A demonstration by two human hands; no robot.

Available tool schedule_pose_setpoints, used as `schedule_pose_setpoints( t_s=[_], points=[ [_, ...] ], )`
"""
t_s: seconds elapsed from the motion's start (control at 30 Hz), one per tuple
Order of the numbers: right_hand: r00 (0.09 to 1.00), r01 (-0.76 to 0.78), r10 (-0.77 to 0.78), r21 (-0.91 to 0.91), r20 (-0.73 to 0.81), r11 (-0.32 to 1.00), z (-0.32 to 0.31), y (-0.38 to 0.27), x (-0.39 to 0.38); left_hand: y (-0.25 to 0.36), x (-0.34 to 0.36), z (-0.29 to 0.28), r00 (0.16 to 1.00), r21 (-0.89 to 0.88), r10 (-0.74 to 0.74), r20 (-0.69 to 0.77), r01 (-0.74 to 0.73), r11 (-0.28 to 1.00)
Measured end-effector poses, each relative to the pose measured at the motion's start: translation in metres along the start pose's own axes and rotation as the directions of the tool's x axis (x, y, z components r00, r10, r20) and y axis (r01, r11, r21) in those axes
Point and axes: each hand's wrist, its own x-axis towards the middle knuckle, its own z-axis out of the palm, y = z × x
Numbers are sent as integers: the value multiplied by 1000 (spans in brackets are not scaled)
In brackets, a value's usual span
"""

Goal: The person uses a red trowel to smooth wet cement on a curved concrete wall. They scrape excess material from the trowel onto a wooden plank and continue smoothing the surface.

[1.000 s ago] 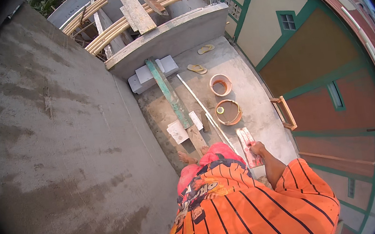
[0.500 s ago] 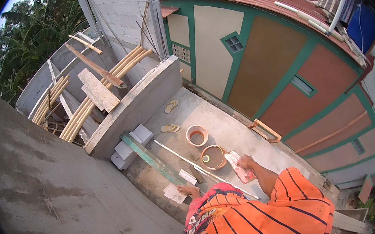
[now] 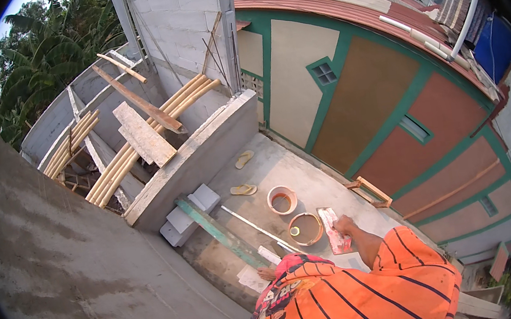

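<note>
We see the right hand (image 3: 344, 225) closed on a flat red-and-white board (image 3: 337, 242) just right of the nearer bucket (image 3: 309, 245), its forearm (image 3: 368, 246) slanting forward and leftward toward that bucket, whereas the left hand's grip we cannot tell.

Concrete floor (image 3: 324, 183) carries two sandals (image 3: 244, 190), a pale bucket (image 3: 280, 190), an orange-rimmed bucket (image 3: 319, 229) near it, a long white pipe (image 3: 257, 227), light-grey blocks (image 3: 179, 220), and probably a white slab (image 3: 251, 278), though that's partly hidden.
</note>
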Motion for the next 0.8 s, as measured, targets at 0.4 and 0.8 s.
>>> schedule_pose_setpoints(
  t_s=[0.4,0.8],
  points=[
    [995,88,-76,-189,71,978,48,-34,41,8,-6,23,999,46,38,4,-38,998],
    [864,475,-503,-387,35,790,98,-248,86,-59,-5,12,992,466,123,-6,-106,878]
  ],
)
